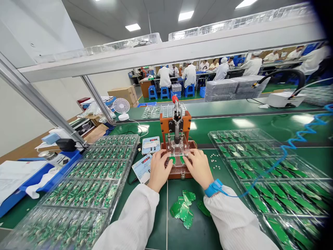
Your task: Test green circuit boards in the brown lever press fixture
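Note:
An orange toggle-clamp press (176, 125) with a red-tipped lever stands in front of me, a clear plate under its plunger. My left hand (160, 170) is at the left of its base, thumb and forefinger closed round the edge of a green circuit board (172, 160). From the right, my right hand (199, 168) pinches a second green circuit board (181, 160) at the base. Fingertips partly cover both boards. A blue wrist strap (214, 188) circles my right wrist. Nearer me, a loose pile of green circuit boards (182, 210) lies on the green mat.
Clear trays of boards flank me, a left tray (114, 180) and a right tray (243, 178). Two meters with red digits, one meter (142, 168) tilted, sit left of the press. Small white parts (214, 160) lie right of it. A coiled blue cord (288, 146) crosses the right tray.

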